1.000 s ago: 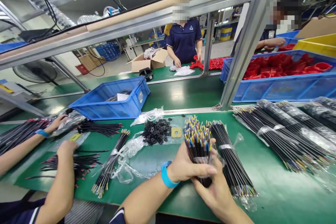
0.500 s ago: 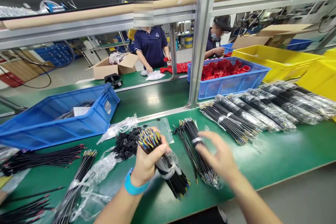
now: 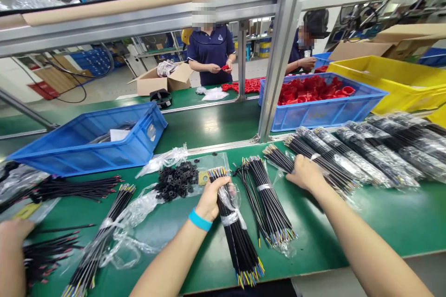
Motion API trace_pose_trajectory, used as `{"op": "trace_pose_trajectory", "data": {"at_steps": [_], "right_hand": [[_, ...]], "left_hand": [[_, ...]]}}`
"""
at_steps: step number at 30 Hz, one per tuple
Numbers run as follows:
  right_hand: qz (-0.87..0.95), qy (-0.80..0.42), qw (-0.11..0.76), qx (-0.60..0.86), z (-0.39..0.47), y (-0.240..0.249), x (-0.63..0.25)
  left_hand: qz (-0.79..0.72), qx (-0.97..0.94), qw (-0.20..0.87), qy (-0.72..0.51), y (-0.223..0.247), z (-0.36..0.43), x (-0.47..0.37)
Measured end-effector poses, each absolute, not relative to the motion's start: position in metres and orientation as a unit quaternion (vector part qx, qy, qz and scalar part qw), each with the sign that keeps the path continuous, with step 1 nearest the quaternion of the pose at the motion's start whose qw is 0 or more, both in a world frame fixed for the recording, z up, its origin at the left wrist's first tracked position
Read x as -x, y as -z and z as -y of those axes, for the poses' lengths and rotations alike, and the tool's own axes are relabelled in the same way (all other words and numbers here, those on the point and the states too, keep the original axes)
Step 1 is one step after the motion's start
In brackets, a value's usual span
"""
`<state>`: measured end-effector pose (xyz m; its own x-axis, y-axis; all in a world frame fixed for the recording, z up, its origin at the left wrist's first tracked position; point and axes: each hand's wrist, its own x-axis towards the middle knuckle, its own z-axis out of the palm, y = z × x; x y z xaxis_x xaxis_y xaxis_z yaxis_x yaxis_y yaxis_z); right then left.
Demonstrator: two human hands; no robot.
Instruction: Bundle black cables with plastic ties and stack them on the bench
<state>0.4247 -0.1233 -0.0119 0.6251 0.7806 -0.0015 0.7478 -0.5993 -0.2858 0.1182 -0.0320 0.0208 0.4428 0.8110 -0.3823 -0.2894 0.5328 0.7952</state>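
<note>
Black wires in a tied bundle lie on the green desk, gripped near their far end by the left hand. Right of it, the right hand presses on a wrapped bundle, fingers curled over it.

A bundle of black wires is gripped near its upper end by the left hand above the green table. The right hand is laid on a bagged bundle. A second tied bundle is positioned between the hands. A blue bin is located behind.
</note>
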Motion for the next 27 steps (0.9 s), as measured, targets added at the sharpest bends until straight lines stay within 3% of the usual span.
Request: {"op": "trace_pose_trajectory", "data": {"at_steps": [5,10,16,19,22,27], "right_hand": [[0.461,-0.134,0.243,0.843,0.154,-0.010,-0.415],[0.403,-0.195,0.541,0.712,0.190,-0.040,-0.409],[0.331,-0.193,0.756,0.532,0.201,-0.070,-0.390],[0.330,-0.199,0.768,0.512,0.195,-0.075,-0.380],[0.345,-0.129,0.759,0.537,0.187,-0.073,-0.371],[0.437,-0.078,0.691,0.571,0.175,-0.078,-0.347]], "left_hand": [[-0.367,-0.328,0.777,-0.393,-0.044,0.033,-0.106],[-0.191,-0.483,0.720,-0.460,-0.078,0.041,-0.089],[-0.139,-0.581,0.666,-0.447,-0.085,0.050,-0.087],[-0.156,-0.590,0.657,-0.442,-0.086,0.055,-0.087],[-0.182,-0.600,0.652,-0.426,-0.088,0.057,-0.087],[-0.164,-0.603,0.664,-0.411,-0.090,0.059,-0.093]]}}
